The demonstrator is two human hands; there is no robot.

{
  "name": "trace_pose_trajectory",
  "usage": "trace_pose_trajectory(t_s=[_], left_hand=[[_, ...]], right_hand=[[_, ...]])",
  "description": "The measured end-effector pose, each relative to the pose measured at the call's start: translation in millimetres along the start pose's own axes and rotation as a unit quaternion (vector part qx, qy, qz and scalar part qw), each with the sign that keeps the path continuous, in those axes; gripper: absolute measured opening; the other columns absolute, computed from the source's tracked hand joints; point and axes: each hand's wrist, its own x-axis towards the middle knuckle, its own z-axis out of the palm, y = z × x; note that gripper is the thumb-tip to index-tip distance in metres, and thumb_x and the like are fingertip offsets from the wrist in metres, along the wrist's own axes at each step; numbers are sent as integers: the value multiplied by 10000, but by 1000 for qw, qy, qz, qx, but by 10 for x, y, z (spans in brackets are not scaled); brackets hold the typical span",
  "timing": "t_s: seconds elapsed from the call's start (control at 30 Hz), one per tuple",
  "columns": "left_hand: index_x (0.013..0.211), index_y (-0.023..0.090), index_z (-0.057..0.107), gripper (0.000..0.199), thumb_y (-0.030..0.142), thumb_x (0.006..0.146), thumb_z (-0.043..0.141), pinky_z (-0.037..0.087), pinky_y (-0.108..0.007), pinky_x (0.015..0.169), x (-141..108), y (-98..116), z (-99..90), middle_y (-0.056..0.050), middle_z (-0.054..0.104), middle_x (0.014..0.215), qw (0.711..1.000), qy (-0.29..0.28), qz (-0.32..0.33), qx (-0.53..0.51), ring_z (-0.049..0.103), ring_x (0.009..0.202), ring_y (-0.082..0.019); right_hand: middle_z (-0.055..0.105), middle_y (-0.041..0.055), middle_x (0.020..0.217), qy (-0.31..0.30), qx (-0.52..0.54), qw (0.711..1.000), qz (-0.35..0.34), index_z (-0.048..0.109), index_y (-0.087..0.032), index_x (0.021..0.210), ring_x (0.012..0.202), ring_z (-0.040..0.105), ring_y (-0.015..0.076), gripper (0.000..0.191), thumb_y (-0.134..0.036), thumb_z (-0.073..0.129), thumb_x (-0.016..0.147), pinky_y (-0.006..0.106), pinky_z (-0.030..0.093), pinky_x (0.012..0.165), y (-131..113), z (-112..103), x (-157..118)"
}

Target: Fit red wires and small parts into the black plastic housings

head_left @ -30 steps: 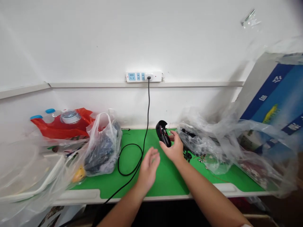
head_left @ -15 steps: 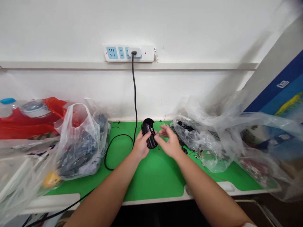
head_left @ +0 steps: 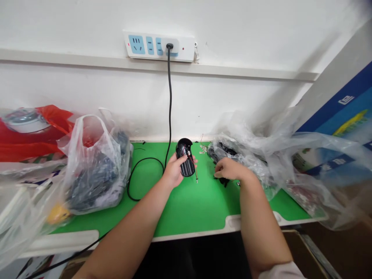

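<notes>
Head cam check: black ribbed housing (head_left: 188, 167) in my left hand (head_left: 174, 171), right hand (head_left: 231, 169) over at the bag pile

Where I'm at: my left hand is closed around the black ribbed housing, glossy rounded end up, above the green mat (head_left: 186, 211) toward the back of the counter (head_left: 61, 242). I can't tell if it's resting on the mat or lifted slightly. A thin wire (head_left: 197, 174) sticks out past my fingers.

My right hand is across at the clear plastic bag (head_left: 247, 157), fingers loosely curled above some small dark bits (head_left: 222, 181). From this angle I can't tell if it's holding anything.

Further out, a white carrier bag (head_left: 94, 170) of dark stuff sits left of the housing, with a red bag (head_left: 26, 145) behind it. A black power cable (head_left: 169, 108) loops across the mat and runs up to the wall power strip (head_left: 158, 45). A blue printed box (head_left: 343, 116) leans at right, cut off by the frame.

My fingers cover much of the housing, and the cloudy plastic makes the bag contents hard to read.
</notes>
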Motion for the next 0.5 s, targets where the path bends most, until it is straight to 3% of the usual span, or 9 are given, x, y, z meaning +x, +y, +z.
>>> trace_pose_trajectory(t_s=[0.33, 0.5], left_hand=[[1110, 217, 489, 411, 201, 731, 647, 536, -461, 706, -45, -4, -7, -79, 636, 1000, 997, -67, -37, 0, 673, 818, -275], [1118, 187, 511, 398, 193, 739, 632, 522, -348, 664, -36, -22, -16, -105, 661, 958, 997, -71, -25, 14, 653, 780, -210]], right_hand=[[673, 49, 627, 22, -28, 999, 18, 712, -134, 672, 527, 540, 131, 125, -168, 597, 636, 230, 340, 487, -62, 95, 82], [655, 43, 597, 92, 10, 996, 8, 679, -144, 622, 545, 560, 143, 105, -151, 575, 634, 239, 364, 502, -41, 88, 122]])
